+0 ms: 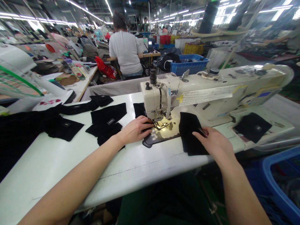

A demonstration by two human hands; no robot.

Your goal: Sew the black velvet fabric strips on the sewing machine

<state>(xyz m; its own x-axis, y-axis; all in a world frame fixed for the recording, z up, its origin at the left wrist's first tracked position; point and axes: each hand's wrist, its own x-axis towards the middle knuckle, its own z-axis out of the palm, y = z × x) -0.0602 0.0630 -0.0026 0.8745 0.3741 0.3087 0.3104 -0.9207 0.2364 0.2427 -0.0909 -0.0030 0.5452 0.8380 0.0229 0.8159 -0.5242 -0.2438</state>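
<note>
My left hand (136, 128) lies on the white table (70, 162) with its fingertips pressed on a small black fabric piece (148, 126) just left of the presser foot (161, 124) of the cream sewing machine (211, 90). My right hand (212, 142) rests on a black fabric panel (191, 134) to the right of the needle plate. Its fingers are curled around a thin metal tool (202, 132), probably tweezers or snips.
Several black fabric pieces with small labels (107, 117) lie left of the machine, and a dark pile (21, 131) sits at the far left. Another black piece (253, 126) lies on the right. Blue bins (278, 181) stand at lower right. A person in white (126, 51) sits ahead.
</note>
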